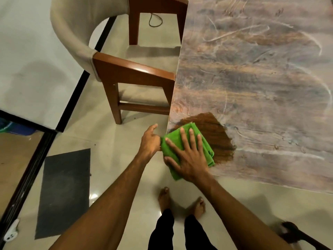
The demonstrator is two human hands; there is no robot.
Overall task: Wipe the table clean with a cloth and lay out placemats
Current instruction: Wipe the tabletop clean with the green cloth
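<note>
right hand (pixel 189 156) — flat, spread on cloth (pixel 173 135); left hand (pixel 150 141) — curled at its edge, grip unclear

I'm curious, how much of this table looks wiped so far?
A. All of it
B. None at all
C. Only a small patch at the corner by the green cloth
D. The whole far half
C: one clean dark-brown patch shows at the near corner beside the green cloth, which the right hand presses flat; the rest of the tabletop is covered in whitish smears.
</note>
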